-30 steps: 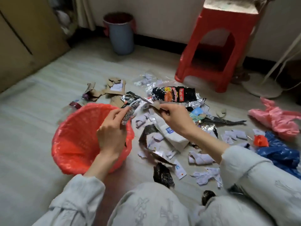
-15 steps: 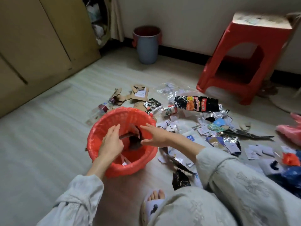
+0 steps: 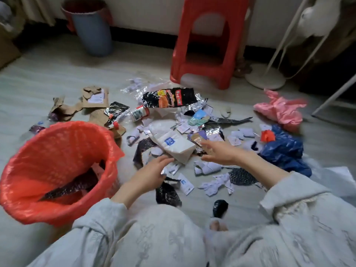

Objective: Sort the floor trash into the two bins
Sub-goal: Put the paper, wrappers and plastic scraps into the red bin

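Floor (image 3: 48, 79): pale, plank-patterned, carrying a spread of scrap.

Red bin (image 3: 28, 205): lined basket at the near left, tilted toward the person; a dark patterned wrapper strip (image 3: 71, 186) lies inside with some paler scraps.

Grey-blue bin (image 3: 92, 29): upright against the far wall, with a red liner at its rim, well apart from the scrap.

Left hand (image 3: 148, 174): grip open, fingers extended and holding nothing, fingertips at the near edge of the white packet (image 3: 171, 144).

Right hand (image 3: 219, 153): grip open, fingers spread above the scraps just right of the white packet; whether it touches anything cannot be told, as the hand is blurred.

Trash, centre: white packet with a blue square label; black snack bag (image 3: 169, 98) with orange print, beyond it; small bottle (image 3: 139, 113) with a red cap, lying on its side; torn cardboard pieces (image 3: 94, 98), far left of the pile; white paper scraps (image 3: 212, 184) and a black foil piece (image 3: 167, 194) near the knees.

Trash, right: pink plastic bag (image 3: 279, 110), blue plastic bag (image 3: 283, 151) with a small orange scrap (image 3: 267, 135) at its upper edge.

Red stool (image 3: 208, 45): behind the pile.
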Available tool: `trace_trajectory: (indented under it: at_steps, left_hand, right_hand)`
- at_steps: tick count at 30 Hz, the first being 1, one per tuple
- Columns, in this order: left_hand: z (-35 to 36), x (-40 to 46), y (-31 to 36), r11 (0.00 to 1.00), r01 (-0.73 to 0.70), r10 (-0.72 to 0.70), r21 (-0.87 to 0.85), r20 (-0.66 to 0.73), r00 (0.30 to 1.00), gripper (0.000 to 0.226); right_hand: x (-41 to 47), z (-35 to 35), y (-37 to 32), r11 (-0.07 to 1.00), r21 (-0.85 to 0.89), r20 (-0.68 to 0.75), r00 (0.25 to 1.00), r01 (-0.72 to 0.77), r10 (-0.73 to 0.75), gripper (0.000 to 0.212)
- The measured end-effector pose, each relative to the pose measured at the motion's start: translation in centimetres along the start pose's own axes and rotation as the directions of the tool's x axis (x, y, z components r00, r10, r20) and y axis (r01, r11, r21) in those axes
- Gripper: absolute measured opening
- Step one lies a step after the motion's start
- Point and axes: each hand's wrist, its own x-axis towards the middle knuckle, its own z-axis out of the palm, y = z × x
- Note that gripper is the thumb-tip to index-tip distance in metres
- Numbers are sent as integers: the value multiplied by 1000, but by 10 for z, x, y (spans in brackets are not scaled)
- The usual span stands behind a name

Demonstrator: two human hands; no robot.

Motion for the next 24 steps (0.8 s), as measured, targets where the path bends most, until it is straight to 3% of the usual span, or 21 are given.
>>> trace_trajectory:
  at_steps: [3, 7, 9, 12, 15, 19, 24]
  left_hand:
    - [46, 22, -12, 999, 6, -13, 53, 124, 992, 62]
    - [107, 38, -36, 998, 5, -20, 55, 275, 961, 58]
    - [127, 39, -44, 986, -12, -44, 164, 338, 940, 60]
    - [152, 40, -55, 939, -13, -136, 345, 402, 905, 85]
    - [162, 41, -57, 874, -113, -89, 472, 384, 919, 112]
    - [168, 49, -50, 847, -197, 34, 494, 319, 947, 95]
    - [165, 73, -24, 762, -406, 244, 505, 356, 902, 81]
  right_hand:
    - [17, 45, 43, 998, 32, 16, 998, -60, 59, 62]
    - [44, 134, 89, 989, -104, 197, 973, -101, 120, 74]
    - [47, 164, 102, 978, -189, 246, 961, -82, 128, 84]
    - [52, 201, 117, 968, -240, 272, 951, -79, 145, 96]
    - [53, 216, 123, 963, -259, 207, 969, -78, 134, 97]
    - [54, 218, 122, 955, -296, 124, 991, -16, 55, 91]
    - [47, 232, 126, 936, -347, 10, 998, 62, -62, 50]
